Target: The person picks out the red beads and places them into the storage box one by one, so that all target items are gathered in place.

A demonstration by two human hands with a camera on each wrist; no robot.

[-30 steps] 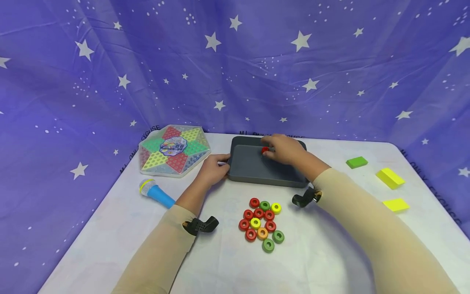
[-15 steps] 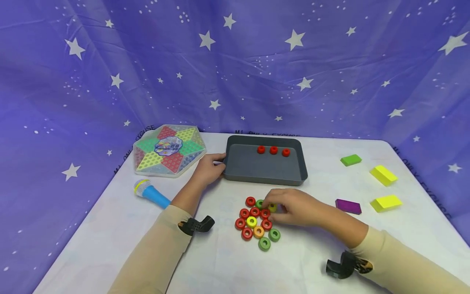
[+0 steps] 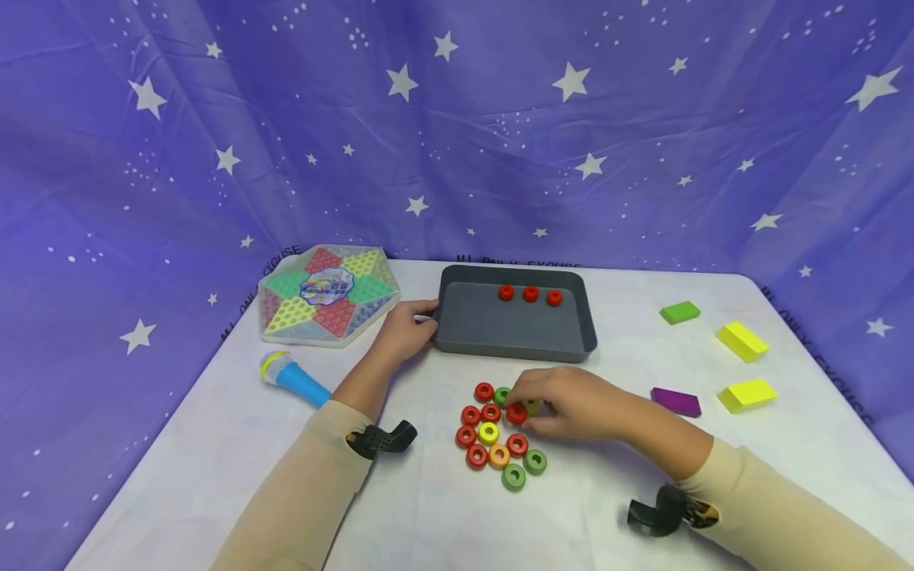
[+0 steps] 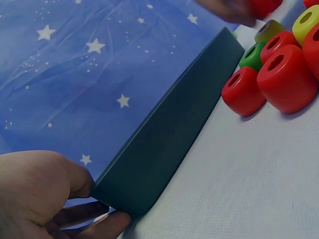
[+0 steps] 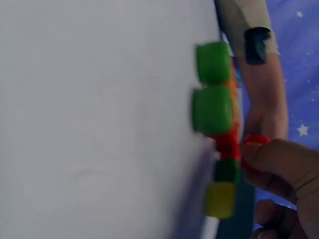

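OK, your right hand [image 3: 571, 403] has its grip pinched on a red bead [image 3: 517, 414], held just above the bead cluster [image 3: 489, 433] on the white counter [image 3: 585, 492], near side of the gray tray [image 3: 485, 321]. Your left hand [image 3: 405, 329] rests loose fingers against the tray's left side. Three red beads [image 3: 530, 294] sit in a row inside, near the far wall. Purple block [image 3: 675, 402] lies off to your right.

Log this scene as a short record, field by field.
Left hand: touching the left side of the tray
Right hand: pinching a red bead
Tray contents: three red beads in a row
Loose: six red beads, three green, two yellow, one orange
Left side: hexagonal board game, blue microphone
Right side: green block, purple block, two yellow blocks
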